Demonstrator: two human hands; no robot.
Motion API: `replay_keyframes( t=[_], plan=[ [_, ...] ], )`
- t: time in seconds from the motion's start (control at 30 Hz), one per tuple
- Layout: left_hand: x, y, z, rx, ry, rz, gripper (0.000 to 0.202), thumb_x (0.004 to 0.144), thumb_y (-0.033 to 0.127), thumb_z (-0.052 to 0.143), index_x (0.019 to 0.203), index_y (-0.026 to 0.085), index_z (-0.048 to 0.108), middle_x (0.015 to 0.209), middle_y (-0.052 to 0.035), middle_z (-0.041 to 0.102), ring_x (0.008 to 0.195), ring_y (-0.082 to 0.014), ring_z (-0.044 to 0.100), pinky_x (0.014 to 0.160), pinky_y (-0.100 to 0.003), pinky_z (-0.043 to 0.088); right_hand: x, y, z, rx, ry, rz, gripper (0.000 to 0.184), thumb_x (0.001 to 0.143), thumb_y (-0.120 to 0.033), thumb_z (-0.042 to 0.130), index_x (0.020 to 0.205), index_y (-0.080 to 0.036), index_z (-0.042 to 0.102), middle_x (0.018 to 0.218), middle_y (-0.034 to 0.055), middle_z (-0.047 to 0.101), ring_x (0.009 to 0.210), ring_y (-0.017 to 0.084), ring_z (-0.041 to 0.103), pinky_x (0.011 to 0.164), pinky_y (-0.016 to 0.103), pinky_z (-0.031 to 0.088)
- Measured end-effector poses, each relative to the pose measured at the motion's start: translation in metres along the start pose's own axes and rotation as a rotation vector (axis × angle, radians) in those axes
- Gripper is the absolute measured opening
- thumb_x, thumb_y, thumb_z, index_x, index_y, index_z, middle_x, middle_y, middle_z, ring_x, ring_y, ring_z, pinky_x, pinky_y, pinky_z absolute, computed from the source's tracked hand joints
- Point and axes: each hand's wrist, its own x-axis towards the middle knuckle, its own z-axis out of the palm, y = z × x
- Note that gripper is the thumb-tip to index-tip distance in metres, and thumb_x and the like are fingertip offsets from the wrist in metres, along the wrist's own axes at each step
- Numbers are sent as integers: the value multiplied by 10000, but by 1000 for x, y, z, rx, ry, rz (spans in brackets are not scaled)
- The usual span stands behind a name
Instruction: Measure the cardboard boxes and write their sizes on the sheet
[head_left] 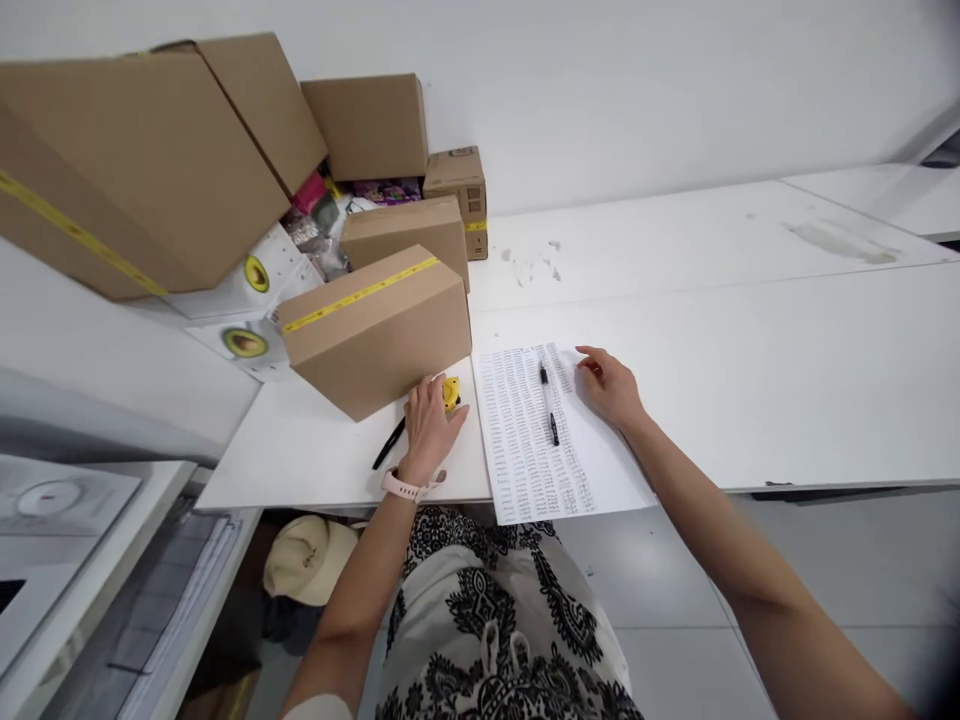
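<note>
My left hand rests on the white table, its fingers slightly bent and the thumb spread away. A small yellow tape measure lies between its index finger and thumb, seemingly touching them. Beside that hand a black marker lies on the table, one end hidden by the hand. My right hand rests at the right edge of a printed sheet of paper. Its index finger is stretched out, the other fingers loosely bent, with nothing visible in them. A black-and-clear pen lies on the sheet.
Behind my left hand stands a cardboard box with yellow tape. More cartons and avocado-printed boxes are stacked at the left. The white table stretches right along the wall. Below at left are a shelf and a beige cap.
</note>
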Motion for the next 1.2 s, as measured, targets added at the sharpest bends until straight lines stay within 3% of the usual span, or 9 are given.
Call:
replay_keyframes(
  t=[0.07, 0.17, 0.27, 0.4, 0.47, 0.57, 0.8, 0.93, 1.2],
  plan=[
    [7, -9, -1, -53, -73, -19, 550, 888, 299, 662, 1388, 128, 510, 1402, -204, 575, 1289, -388, 491, 1076, -575, 383, 2, 0, -1, 36, -9, 27, 432, 849, -250, 480, 1242, -187, 647, 963, 111, 729, 833, 254, 642, 833, 478, 538],
    [13, -9, -7, -120, -81, -33, 503, 855, 280, 695, 1321, 150, 558, 1287, -174, 650, 1233, -349, 547, 1062, -547, 413, 4, -14, -8, 36, -68, 0, 380, 842, -273, 514, 1172, -180, 679, 969, 133, 727, 892, 279, 644, 844, 511, 531],
    [5, 2, -22, -329, -70, -20, 588, 816, 332, 746, 1340, 172, 532, 1246, -146, 665, 1158, -292, 619, 993, -471, 491, 0, -54, -16, 125, -202, -81, 300, 878, -314, 554, 1119, -209, 698, 1043, 132, 733, 974, 290, 653, 878, 526, 526],
    [-19, 17, -45, -657, -89, 66, 710, 763, 368, 801, 1376, 212, 480, 1206, -109, 675, 1083, -250, 662, 954, -427, 516, -14, -127, -12, 515, -471, -148, 382, 905, -440, 619, 1231, -246, 660, 1183, 105, 707, 1034, 230, 662, 913, 437, 538],
    [-29, 19, -56, -672, -81, 91, 731, 750, 365, 813, 1379, 214, 472, 1209, -106, 673, 1086, -250, 661, 972, -429, 507, -21, -155, -2, 642, -543, -130, 386, 873, -465, 668, 1178, -230, 676, 1104, 94, 715, 962, 207, 658, 865, 401, 535],
    [-41, 11, -71, -634, -91, 70, 725, 739, 349, 817, 1370, 221, 482, 1213, -103, 674, 1108, -258, 656, 993, -439, 499, -28, -175, 14, 728, -593, -47, 315, 830, -481, 718, 969, -199, 697, 852, 42, 688, 743, 154, 595, 721, 343, 495],
    [-57, -18, -85, -570, -76, 16, 644, 719, 355, 819, 1298, 228, 569, 1244, -116, 666, 1128, -273, 652, 1013, -456, 494, -30, -197, 40, 799, -620, -26, 348, 791, -529, 751, 850, -204, 639, 747, -9, 614, 657, 123, 494, 620, 290, 410],
    [-61, -35, -98, -459, 7, -21, 549, 744, 367, 785, 1248, 228, 619, 1171, -94, 683, 1067, -269, 653, 974, -451, 519, -14, -199, 43, 862, -602, -35, 333, 835, -537, 702, 844, -216, 616, 768, 1, 604, 695, 134, 517, 680, 309, 458],
    [-60, -100, -136, -141, 186, -146, 505, 741, 465, 722, 1172, 210, 657, 1080, -102, 665, 1062, -319, 602, 994, -500, 496, 72, -128, 53, 959, -259, 85, 423, 789, -603, 717, 869, -204, 604, 1013, 25, 672, 945, 143, 599, 929, 341, 475]
  ],
)
